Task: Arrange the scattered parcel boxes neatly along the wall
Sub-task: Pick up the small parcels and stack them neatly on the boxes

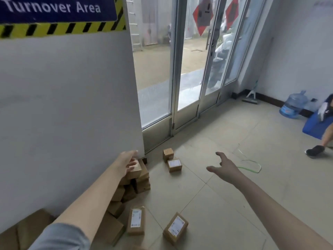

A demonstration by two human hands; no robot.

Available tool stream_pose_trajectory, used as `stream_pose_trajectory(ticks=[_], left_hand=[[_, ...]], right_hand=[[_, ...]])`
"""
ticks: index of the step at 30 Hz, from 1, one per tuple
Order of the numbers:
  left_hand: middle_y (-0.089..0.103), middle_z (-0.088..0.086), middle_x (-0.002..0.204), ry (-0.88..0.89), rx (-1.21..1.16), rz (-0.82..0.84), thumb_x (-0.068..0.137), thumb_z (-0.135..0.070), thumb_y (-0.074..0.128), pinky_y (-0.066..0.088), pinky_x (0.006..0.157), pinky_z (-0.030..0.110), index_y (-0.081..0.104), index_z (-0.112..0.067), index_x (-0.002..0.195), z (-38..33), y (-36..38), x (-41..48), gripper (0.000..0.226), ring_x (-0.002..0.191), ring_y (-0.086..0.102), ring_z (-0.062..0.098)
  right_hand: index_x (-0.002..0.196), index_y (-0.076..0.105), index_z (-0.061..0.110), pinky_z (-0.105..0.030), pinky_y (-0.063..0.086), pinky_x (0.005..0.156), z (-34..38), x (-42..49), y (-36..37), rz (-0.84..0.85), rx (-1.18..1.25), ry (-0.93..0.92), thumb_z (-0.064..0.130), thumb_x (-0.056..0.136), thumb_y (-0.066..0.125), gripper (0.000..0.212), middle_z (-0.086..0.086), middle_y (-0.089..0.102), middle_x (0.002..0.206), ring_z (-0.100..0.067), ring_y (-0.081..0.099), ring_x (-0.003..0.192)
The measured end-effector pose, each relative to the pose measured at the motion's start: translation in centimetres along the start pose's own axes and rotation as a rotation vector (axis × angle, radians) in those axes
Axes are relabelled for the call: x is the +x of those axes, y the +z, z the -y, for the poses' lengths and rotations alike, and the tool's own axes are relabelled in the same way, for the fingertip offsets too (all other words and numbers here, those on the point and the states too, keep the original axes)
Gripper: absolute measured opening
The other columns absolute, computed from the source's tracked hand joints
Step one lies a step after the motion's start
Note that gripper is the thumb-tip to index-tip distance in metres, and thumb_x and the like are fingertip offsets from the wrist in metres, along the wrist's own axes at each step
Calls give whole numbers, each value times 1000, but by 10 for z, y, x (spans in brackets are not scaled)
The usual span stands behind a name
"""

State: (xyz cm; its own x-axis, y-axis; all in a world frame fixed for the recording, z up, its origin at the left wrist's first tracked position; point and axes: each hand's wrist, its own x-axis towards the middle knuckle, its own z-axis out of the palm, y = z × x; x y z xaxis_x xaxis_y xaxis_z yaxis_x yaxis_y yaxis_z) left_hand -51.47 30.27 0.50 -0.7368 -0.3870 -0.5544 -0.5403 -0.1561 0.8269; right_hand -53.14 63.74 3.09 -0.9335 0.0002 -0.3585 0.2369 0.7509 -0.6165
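Brown cardboard parcel boxes are stacked in a row (pixel 140 181) along the foot of the white wall (pixel 72 105). My left hand (pixel 128 163) rests on the top box (pixel 135 169) at the far end of the row, fingers on its upper face. My right hand (pixel 222 166) hovers over the floor, fingers spread, holding nothing. Loose boxes lie on the tiles: two small ones (pixel 173 165) (pixel 168 154) near the door, and two labelled ones (pixel 136 221) (pixel 175 228) close to me.
Glass doors (pixel 189 78) stand beyond the wall's end. A green strap loop (pixel 252 166) lies on the tiled floor. At right are a water jug (pixel 293 105), a blue seat (pixel 317 125) and another person's leg and black shoe (pixel 314 150). A larger carton (pixel 27 230) sits bottom left.
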Motion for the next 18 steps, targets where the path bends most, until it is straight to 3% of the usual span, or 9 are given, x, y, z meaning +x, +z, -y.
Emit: stream_pose_trajectory(ticks=[6, 11, 15, 18], left_hand=[[54, 9, 88, -177, -207, -226, 89, -29, 61, 49, 66, 31, 55, -10, 103, 30, 13, 38, 24, 74, 56, 19], [57, 9, 86, -287, -325, -422, 88, -27, 64, 48, 62, 31, 56, -9, 108, 51, 32, 42, 28, 72, 58, 19], [58, 10, 88, -394, -392, -503, 88, -26, 65, 50, 74, 36, 56, -7, 112, 70, 50, 52, 32, 75, 59, 20], [59, 12, 93, -445, -446, -571, 87, -27, 66, 49, 81, 38, 54, -6, 120, 81, 51, 72, 40, 82, 60, 23]], right_hand=[[149, 20, 22, -32, 39, 86, 7, 129, -16, 191, -73, -105, 29, 86, 66, 78, -20, 40, 140, -30, 46, 124], [147, 27, 14, -35, 41, 91, 37, 215, -19, 254, -151, -199, 30, 86, 65, 74, -17, 41, 142, -29, 46, 125], [141, 36, 10, -32, 39, 82, 45, 259, 7, 273, -152, -220, 31, 87, 63, 64, -17, 45, 137, -30, 51, 118], [129, 49, 9, -31, 39, 75, 41, 279, 33, 218, -59, -198, 30, 87, 62, 49, -14, 55, 124, -23, 54, 97]])
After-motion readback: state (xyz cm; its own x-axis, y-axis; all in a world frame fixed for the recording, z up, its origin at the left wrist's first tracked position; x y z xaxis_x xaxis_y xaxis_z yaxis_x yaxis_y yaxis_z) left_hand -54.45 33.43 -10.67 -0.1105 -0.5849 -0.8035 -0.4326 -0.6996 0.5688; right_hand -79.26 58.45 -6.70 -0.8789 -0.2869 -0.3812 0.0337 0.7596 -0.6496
